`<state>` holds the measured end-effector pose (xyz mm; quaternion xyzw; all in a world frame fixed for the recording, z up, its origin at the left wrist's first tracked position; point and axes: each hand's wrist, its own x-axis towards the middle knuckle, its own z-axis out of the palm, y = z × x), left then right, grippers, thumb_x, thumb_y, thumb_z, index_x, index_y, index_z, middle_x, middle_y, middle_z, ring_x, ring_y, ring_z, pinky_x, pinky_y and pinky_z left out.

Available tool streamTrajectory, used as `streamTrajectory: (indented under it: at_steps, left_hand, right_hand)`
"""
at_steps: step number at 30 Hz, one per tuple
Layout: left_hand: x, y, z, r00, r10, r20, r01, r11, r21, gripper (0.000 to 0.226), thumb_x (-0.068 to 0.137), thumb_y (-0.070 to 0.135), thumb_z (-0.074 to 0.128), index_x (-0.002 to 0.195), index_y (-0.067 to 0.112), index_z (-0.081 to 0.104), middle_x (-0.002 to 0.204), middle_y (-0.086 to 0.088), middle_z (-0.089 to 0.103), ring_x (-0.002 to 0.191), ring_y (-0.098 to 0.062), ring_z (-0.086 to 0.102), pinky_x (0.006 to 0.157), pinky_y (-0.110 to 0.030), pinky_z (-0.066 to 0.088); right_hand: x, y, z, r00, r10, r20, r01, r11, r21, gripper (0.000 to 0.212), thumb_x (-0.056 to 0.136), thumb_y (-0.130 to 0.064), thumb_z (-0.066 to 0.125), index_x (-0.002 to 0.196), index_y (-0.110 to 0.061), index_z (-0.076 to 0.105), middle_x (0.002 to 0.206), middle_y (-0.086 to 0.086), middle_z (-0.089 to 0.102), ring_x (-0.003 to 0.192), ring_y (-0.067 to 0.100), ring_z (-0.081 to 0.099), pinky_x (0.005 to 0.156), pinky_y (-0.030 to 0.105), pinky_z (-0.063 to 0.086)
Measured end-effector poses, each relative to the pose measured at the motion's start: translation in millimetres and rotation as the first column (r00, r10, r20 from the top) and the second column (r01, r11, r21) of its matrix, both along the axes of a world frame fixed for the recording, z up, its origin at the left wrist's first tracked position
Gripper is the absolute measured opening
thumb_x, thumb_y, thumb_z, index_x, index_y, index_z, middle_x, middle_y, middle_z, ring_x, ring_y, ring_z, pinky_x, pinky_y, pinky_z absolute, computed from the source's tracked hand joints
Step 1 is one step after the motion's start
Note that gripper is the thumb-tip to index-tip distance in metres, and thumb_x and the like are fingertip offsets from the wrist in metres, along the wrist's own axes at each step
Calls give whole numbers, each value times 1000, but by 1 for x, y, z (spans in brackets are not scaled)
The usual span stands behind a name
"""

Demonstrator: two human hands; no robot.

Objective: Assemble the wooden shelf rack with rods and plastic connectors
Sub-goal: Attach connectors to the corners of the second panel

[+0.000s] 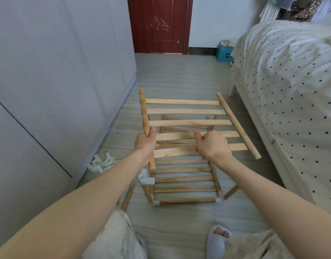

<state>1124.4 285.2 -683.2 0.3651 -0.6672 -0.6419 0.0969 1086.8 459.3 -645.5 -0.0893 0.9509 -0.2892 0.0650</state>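
I hold a wooden slatted shelf panel (187,111) in the air over the floor. My left hand (145,143) grips its left side rod (144,111). My right hand (211,144) grips the near slats around the middle of the panel. The panel's right rod (237,124) runs toward the bed. Below it on the floor lies a second slatted panel (185,179) with white plastic connectors (145,178) on its corners and short rods stuck into them. More loose wooden pieces (176,130) show through the slats.
A pile of white plastic connectors (101,162) lies by the white wardrobe (58,81) on the left. Loose rods (128,195) lie near my left knee. A dotted bed (291,94) stands on the right, a red door (159,25) and a teal box (224,53) far ahead.
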Motion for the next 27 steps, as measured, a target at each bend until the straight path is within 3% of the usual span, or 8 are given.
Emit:
streamTrajectory:
  at_steps: [2,4,8,11,17,20,23,27]
  left_hand:
    - [-4,1,-1,1000,18,-11,-18,999,52,36,97,44,42,103,10,50,75,-3,50,86,-25,60,90,-42,50]
    - [-8,4,-2,1000,20,-7,-20,996,84,41,96,45,41,107,7,51,77,-3,51,91,-27,61,92,-44,50]
    - [-17,10,-3,999,-15,-36,18,996,88,48,95,49,43,113,6,53,72,-1,49,80,-22,55,87,-37,50]
    - [-23,8,-3,996,-55,-76,61,995,78,48,94,50,43,113,6,52,70,-1,47,70,-17,51,77,-31,47]
    - [-23,-29,-9,971,-236,-34,235,972,-13,42,94,53,41,84,14,52,64,2,46,58,-11,50,61,-22,45]
    - [-27,-48,-25,960,-281,-10,281,959,-38,43,95,52,40,84,14,56,61,2,54,52,-5,58,55,-17,48]
    - [-28,-58,-56,963,-267,24,268,960,-79,44,94,52,39,78,16,57,61,2,56,60,-9,57,68,-25,48]
    - [-32,-62,-93,975,-221,26,222,974,-48,43,94,53,40,77,16,54,61,2,53,65,-13,54,77,-31,47]
  right_hand:
    - [7,0,-6,884,-90,458,199,960,-195,64,93,-57,36,71,-3,62,65,15,69,61,25,69,58,32,58]
    - [7,-2,-11,655,12,755,505,736,-450,61,91,-59,43,87,1,54,84,20,67,75,28,67,62,35,56]
    - [-16,-13,-11,563,199,802,817,14,-577,33,94,-38,52,93,-5,50,96,16,60,84,26,60,79,41,50]
    - [-27,-24,-13,584,263,768,808,-275,-521,29,94,-39,53,89,-10,56,88,9,65,87,23,65,78,36,53]
    - [-28,-42,-55,605,433,668,796,-337,-502,20,94,-35,53,97,-16,59,111,5,63,109,23,61,96,45,46]
    - [-29,-56,-87,618,483,620,785,-342,-516,13,99,-18,43,94,-13,55,117,0,58,132,27,43,85,49,49]
    - [-29,-64,-113,622,498,605,781,-344,-521,15,99,-10,40,103,-15,54,125,9,58,116,35,56,79,49,49]
    - [-40,-70,-135,614,476,630,787,-311,-532,25,99,-6,38,108,-17,58,108,12,65,100,32,62,89,48,47]
